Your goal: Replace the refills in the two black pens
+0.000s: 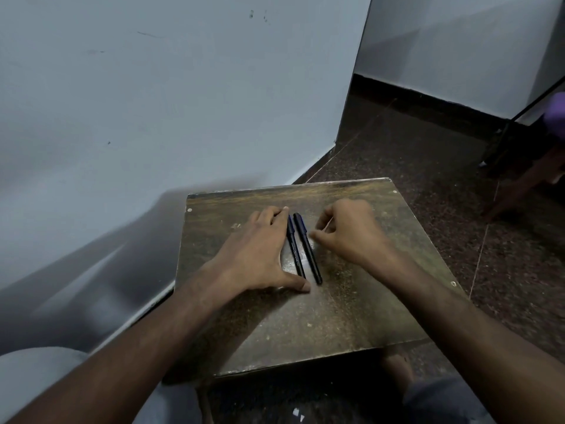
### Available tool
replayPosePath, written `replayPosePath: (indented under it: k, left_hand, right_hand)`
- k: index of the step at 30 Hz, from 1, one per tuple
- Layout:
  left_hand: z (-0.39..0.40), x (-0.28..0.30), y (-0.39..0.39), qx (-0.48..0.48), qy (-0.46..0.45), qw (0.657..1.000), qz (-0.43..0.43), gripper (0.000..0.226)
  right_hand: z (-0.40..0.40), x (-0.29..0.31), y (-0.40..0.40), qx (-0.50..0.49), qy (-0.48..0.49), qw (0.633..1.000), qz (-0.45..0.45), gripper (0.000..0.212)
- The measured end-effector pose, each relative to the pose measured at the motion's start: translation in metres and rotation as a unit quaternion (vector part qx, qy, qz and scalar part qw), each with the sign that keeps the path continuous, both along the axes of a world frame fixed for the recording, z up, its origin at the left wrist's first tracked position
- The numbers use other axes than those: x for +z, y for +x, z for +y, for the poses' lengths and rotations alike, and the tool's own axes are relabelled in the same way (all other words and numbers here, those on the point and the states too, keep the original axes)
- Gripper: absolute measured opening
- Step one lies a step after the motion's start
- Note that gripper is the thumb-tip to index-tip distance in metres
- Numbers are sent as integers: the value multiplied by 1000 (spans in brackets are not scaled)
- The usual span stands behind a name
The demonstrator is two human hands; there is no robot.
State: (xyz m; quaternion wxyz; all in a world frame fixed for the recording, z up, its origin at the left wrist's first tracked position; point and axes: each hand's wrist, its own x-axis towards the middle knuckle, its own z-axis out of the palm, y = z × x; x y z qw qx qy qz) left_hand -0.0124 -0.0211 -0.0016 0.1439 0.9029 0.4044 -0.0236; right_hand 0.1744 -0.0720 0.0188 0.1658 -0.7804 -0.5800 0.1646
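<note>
Pens (302,247) black — table (351,301) mottled brown — wall (168,102) pale blue

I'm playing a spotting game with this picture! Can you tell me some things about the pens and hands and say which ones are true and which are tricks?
1. Two black pens lie side by side on the wooden table. True: the left pen and the right pen are almost parallel.
2. The left hand lies flat beside the left pen. True.
3. The right hand is lifting a pen in the air. False: both pens lie on the table, and that hand is loosely curled beside them.
4. Both pens have been taken apart. False: they look whole and capped.
5. The table stands near a pale wall. True.
</note>
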Motion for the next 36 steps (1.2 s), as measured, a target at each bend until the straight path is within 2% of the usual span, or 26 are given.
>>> replayPosePath:
  k: [3, 7, 10, 14, 17, 20, 26, 36]
  left_hand:
    - [1, -1, 1, -1, -5, 1000, 7, 162]
    - [1, -1, 1, -8, -2, 1000, 20, 163]
    - [0, 0, 3, -5, -1, 1000, 22, 164]
    - [-2, -1, 5, -1, 6, 1000, 19, 164]
    - [-3, -2, 6, 6, 11, 1000, 11, 165]
    - [-3, -4, 8, 9, 17, 1000, 10, 166]
    - [-1, -8, 8, 5, 27, 1000, 5, 165]
    - [-5, -6, 10, 17, 16, 1000, 4, 168]
  right_hand:
    - [-2, 11, 32, -41, 16, 998, -51, 11]
    - [-8, 15, 70, -110, -21, 989, -102, 22]
    - [-10, 8, 71, -104, -74, 987, -101, 28]
    - [-8, 2, 59, -74, -68, 987, -128, 23]
    - [-6, 0, 45, -60, -64, 989, -117, 23]
    - [-6, -4, 29, -35, -57, 993, -93, 13]
    - [-3, -13, 11, 3, -31, 996, -81, 14]
    - [-4, -12, 3, 10, -6, 999, -45, 13]
